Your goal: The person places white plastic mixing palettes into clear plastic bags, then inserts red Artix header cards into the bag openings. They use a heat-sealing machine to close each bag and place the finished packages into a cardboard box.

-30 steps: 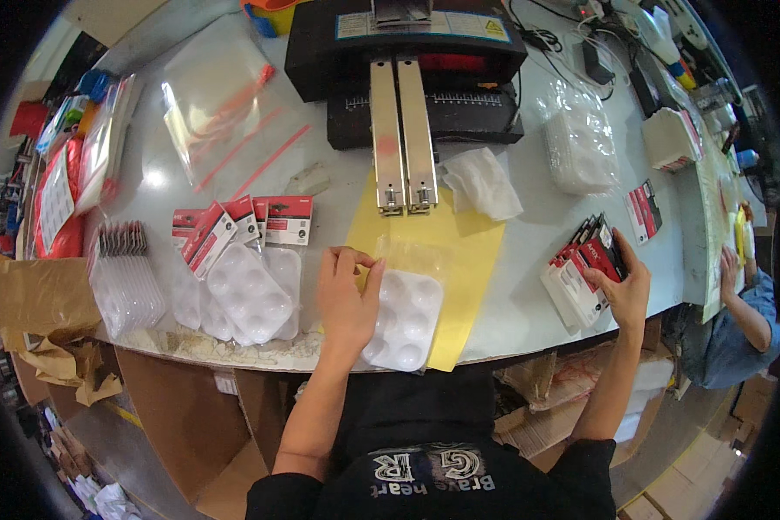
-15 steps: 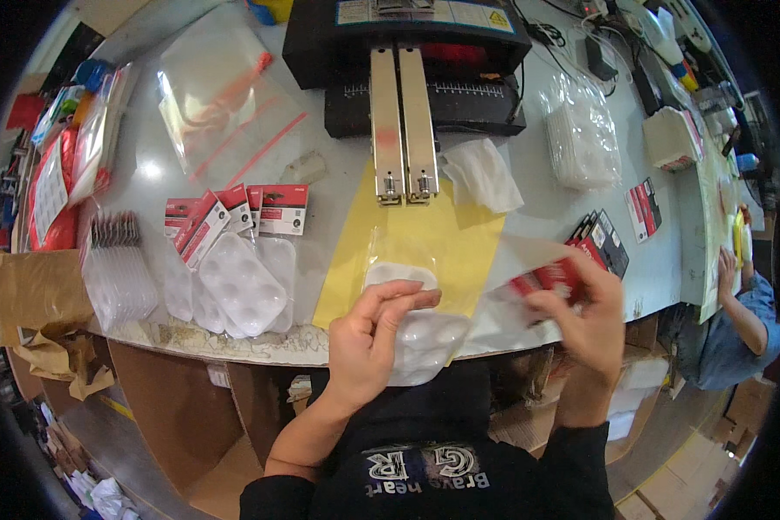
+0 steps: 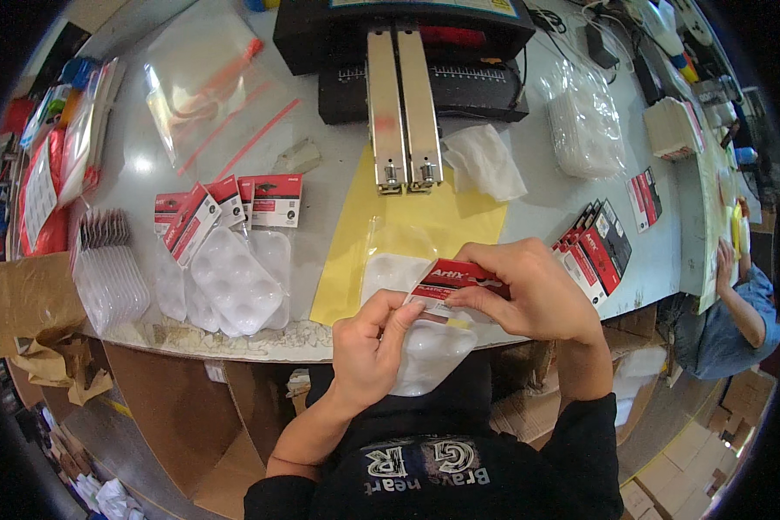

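Red card: the red-and-white card [image 3: 459, 274] is now lying across the upper end of the held palette [image 3: 433, 351], having been blurred in mid-carry half a second ago.
Held palette: the white, welled piece is hanging over the counter's [image 3: 303, 345] near edge, below both hands; card and palette are now being handled together. Whether the card is entering any film, I cannot tell.
Left fingers: the left hand [image 3: 366, 347] is pinching near the card's lower left corner, thumb against forefinger.
Right fingers: the right hand [image 3: 533, 286] is gripping the card's right part between thumb and forefinger.
Second palette: another white palette [image 3: 393, 274] is resting on yellow paper [image 3: 342, 251].
Card stack: more cards [image 3: 596, 256] are lying fanned at right, showing red, black and white printing.
Lettering: the held card is carrying pale letters on red; the black shirt [image 3: 516, 468] is showing white, upside-down lettering.
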Action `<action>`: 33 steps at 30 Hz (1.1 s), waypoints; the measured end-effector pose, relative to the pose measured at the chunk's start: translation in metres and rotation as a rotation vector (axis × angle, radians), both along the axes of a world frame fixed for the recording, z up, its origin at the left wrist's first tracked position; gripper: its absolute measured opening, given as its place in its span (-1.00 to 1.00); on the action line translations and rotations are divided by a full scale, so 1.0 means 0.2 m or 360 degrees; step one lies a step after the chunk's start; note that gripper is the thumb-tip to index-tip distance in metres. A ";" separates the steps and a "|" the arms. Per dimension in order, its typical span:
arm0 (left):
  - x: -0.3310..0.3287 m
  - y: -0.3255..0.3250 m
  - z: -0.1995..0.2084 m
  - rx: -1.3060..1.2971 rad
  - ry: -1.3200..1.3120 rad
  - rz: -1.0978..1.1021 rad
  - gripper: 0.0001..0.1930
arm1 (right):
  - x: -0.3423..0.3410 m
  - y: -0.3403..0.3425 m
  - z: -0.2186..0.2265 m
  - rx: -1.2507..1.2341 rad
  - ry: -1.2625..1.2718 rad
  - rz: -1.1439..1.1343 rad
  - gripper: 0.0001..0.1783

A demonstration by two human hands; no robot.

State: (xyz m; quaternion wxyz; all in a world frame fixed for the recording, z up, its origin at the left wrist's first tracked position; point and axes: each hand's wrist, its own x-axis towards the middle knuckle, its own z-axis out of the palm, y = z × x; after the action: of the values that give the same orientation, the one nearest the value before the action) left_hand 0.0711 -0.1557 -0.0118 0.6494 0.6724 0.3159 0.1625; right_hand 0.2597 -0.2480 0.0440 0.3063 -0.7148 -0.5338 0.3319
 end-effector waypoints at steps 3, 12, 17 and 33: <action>0.00 0.03 0.00 0.0179 0.0000 0.0197 -0.86 | 0.01 -0.03 -0.05 0.0018 0.0034 -0.0346 -0.72; 0.00 0.07 -0.06 0.0031 -0.0006 0.0501 -0.78 | -0.11 -0.12 -0.23 -0.0072 0.1038 -0.0889 -0.80; 0.00 0.08 -0.06 0.0115 0.0012 0.0492 -0.76 | -0.14 -0.14 -0.25 -0.0017 0.1053 -0.0880 -0.81; 0.14 0.17 -0.16 0.0092 0.0116 0.0415 -0.72 | -0.14 0.01 -0.45 0.0134 0.1645 -0.1230 -0.86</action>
State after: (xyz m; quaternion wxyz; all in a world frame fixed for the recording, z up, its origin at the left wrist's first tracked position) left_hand 0.0984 -0.1209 -0.0438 0.5913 0.6495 0.4191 0.2300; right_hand 0.2324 -0.2451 -0.0466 0.6491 -0.5908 -0.0343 0.4779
